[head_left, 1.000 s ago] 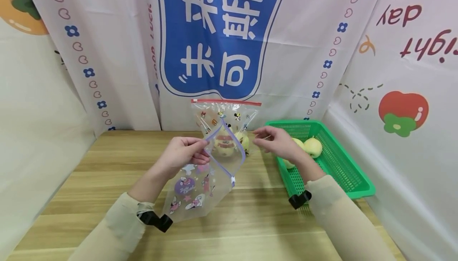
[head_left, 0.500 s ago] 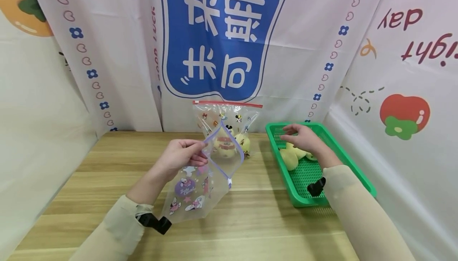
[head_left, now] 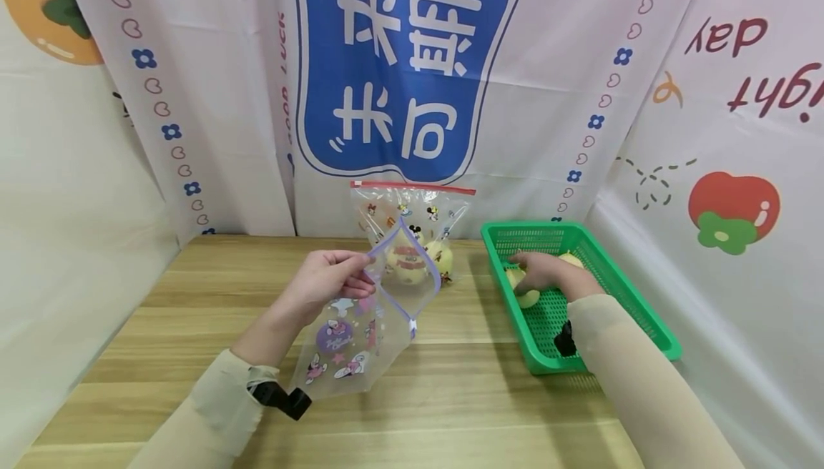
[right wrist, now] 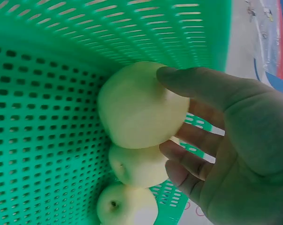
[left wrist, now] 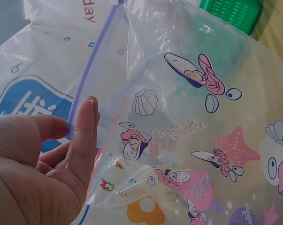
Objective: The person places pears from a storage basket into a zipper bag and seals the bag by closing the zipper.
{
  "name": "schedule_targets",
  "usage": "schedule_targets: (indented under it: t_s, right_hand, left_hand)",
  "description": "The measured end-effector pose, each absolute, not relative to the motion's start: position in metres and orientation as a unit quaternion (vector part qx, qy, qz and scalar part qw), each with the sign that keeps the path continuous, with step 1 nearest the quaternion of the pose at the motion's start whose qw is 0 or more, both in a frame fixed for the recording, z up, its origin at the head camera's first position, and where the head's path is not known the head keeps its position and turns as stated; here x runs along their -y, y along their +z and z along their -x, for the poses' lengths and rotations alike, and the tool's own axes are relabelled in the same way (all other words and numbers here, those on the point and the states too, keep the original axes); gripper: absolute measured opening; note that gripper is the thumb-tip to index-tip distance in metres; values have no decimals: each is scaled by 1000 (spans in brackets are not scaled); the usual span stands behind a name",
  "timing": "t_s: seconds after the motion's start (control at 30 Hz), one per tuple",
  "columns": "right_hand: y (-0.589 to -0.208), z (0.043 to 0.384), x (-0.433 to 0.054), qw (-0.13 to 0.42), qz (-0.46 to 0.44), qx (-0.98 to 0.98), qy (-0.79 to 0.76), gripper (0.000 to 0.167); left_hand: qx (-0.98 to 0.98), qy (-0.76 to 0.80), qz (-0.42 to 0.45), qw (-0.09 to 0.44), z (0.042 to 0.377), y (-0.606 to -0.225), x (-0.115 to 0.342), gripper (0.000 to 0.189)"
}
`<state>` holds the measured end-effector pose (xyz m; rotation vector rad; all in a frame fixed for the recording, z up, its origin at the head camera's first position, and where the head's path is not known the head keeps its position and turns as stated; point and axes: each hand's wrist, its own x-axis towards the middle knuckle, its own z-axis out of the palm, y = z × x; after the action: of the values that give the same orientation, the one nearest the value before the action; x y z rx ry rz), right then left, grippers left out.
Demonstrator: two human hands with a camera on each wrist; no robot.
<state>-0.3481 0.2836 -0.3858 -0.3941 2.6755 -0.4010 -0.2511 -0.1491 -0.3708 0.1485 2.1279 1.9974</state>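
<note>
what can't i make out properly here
Head view: part of the fruit in the basket, under the right hand.
Head view: whether the red-zip bag holds more than two fruits; the purple-zip bag is in front.
Right wrist view: ends of some fingers, behind the upper fruit.
Left wrist view: zip slider, cut by the top edge.

Pictured in a makeshift tabletop booth, hung on three sides with white printed cloth point(head_left: 225, 97) bearing a blue panel point(head_left: 402, 68) of white Chinese characters, cartoon fruit point(head_left: 734, 201) and flower borders point(head_left: 170, 131); furnished with a wood-grain table point(head_left: 463, 405) and shown with black wrist cameras point(head_left: 297, 403) in view. Impossible to tell whether inside a home, studio or office.
</note>
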Motion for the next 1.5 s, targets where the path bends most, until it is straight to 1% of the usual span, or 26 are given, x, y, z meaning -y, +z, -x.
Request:
schedule_targets:
  t_s: [0.37,0.63,0.8,0.97,1.23,1.3,1.4,1.5]
  right_hand:
    - [-388,344,-285,201,155,-963,-90,72]
    - [-390,340,-295,187,156,-963,-112,77]
    - [-382,338,-301,163,155,-964,-142,82]
    - [-374,334,-305,130,149,-965,-172,84]
    - [-367,330,-308,53,146,-964,-217,78]
    - [-363,328,-307,37,145,-961,-234,78]
    - [-357,325,-303,22,135,-955,-264,79]
    - [-350,321,-295,12,125,-947,-295,84]
  left_hand:
    - [-723,681,-51,109,252,-372,151,41]
    - [-721,683,-49,111,252,-372,151,42]
    - [-717,687,-48,110,252,-371,151,42]
    - [-713,691,-48,107,251,-372,151,42]
    - [-714,691,-48,105,252,-374,151,41]
    - [-715,689,-47,106,252,-373,151,41]
    - [-716,688,-49,106,252,-373,151,42]
    - [-717,687,-50,106,253,-372,150,42]
